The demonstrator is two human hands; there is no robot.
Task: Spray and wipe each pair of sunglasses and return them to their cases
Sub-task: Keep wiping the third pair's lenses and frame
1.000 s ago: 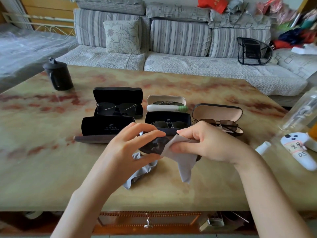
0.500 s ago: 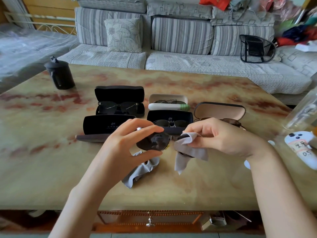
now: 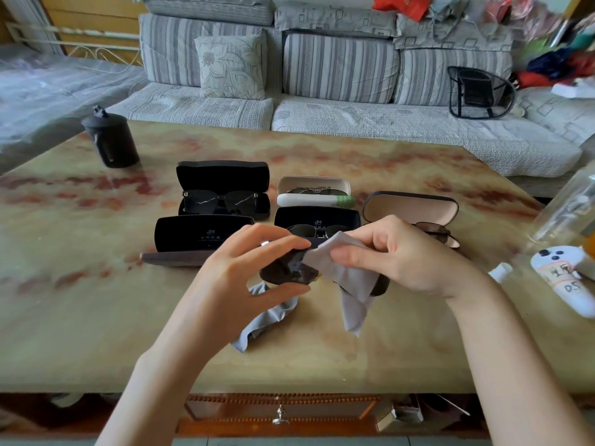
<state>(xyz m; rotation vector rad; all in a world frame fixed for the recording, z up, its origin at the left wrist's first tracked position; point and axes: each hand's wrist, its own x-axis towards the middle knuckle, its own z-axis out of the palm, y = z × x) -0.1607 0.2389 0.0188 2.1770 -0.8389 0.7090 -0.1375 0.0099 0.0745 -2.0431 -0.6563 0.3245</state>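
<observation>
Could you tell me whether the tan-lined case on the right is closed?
No, the tan-lined case stands open, with brown sunglasses lying in it.

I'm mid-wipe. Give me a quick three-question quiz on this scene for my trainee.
1. True or false: the right hand pinches the cloth.
2. How many cases lie open? A three, B five, C seven.
3. Fill in: the left hand grips the ____.
Key: 1 true; 2 B; 3 sunglasses.
</observation>
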